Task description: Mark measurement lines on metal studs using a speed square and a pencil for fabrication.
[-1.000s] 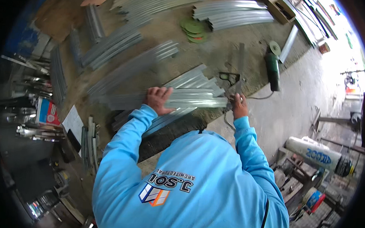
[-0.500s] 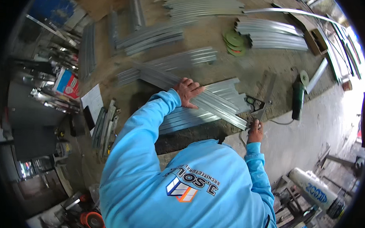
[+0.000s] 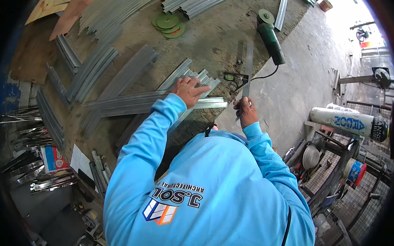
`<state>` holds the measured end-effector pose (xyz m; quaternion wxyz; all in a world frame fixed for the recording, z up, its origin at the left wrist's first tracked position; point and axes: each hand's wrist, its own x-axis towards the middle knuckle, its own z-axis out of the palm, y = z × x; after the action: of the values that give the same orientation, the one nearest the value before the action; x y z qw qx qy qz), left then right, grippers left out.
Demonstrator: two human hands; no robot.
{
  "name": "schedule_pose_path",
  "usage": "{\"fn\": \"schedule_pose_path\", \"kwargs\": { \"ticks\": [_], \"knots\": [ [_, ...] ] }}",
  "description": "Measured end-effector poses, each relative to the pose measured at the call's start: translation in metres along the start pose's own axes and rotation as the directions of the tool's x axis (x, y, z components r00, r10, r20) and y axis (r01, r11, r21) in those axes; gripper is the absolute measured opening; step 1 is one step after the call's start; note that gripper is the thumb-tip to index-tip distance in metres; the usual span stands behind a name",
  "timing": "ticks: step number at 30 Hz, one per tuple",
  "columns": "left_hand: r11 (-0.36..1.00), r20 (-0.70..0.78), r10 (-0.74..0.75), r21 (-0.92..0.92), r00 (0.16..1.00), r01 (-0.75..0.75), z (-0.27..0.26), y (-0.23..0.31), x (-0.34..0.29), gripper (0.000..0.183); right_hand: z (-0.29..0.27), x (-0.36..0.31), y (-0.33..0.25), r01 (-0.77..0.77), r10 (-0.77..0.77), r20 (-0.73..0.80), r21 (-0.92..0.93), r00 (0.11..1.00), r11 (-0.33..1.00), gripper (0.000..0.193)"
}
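Observation:
My left hand (image 3: 189, 91) lies over a long galvanized metal channel (image 3: 210, 103), its fingers bent round the top and the index finger pointing right. That channel rests slantwise across other metal channels (image 3: 178, 73) on the workbench. My right hand (image 3: 247, 111), at the bench's near edge, grips the lower end of a combination square (image 3: 249, 68) by its steel blade. The square's dark head with a green level vial sits left of the blade, just beyond the channel ends. The undersides of both hands are hidden.
A green angle grinder (image 3: 270, 41) with a cord lies to the right on the workbench (image 3: 208, 41). Green cutting discs (image 3: 168, 23) are stacked farther back. More channel bundles (image 3: 92, 74) lie left. A white gas cylinder (image 3: 346, 121) and a wire-mesh rack stand at right.
The view has turned, so the bench things appear shifted left and the grinder nearer the top. My left hand still lies on the channel; my right hand now shows apart from the channel's end, gripping the square.

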<state>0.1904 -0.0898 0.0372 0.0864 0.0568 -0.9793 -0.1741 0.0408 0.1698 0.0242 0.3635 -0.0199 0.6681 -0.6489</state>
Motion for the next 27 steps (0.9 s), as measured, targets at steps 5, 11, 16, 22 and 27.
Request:
{"fn": "schedule_pose_path", "kwargs": {
  "ticks": [5,11,16,22,27],
  "knots": [
    [1.000,0.240,-0.005,-0.019,0.971,0.010,-0.005,-0.004,0.017,0.034,0.006,-0.002,0.002,0.011,-0.010,0.031,-0.037,0.999,0.999,0.034],
    [0.995,0.296,-0.054,-0.067,0.954,0.077,-0.012,-0.015,0.001,0.038,0.020,0.002,0.017,0.010,0.001,0.124,-0.092,0.992,0.996,0.032],
    [0.996,0.269,-0.085,0.022,0.959,0.082,-0.015,0.001,-0.007,0.049,0.030,-0.008,0.000,0.005,0.014,0.117,-0.156,0.993,0.988,0.030],
    [0.997,0.112,-0.029,0.078,0.993,0.020,-0.004,0.019,-0.026,0.076,0.036,-0.008,0.000,0.003,0.046,0.210,-0.226,0.977,0.974,0.031],
    [0.990,0.044,-0.060,0.128,0.997,0.054,-0.003,0.024,-0.036,0.080,0.040,-0.004,0.004,0.057,0.028,0.271,-0.300,0.962,0.952,0.037]
  ]
}}
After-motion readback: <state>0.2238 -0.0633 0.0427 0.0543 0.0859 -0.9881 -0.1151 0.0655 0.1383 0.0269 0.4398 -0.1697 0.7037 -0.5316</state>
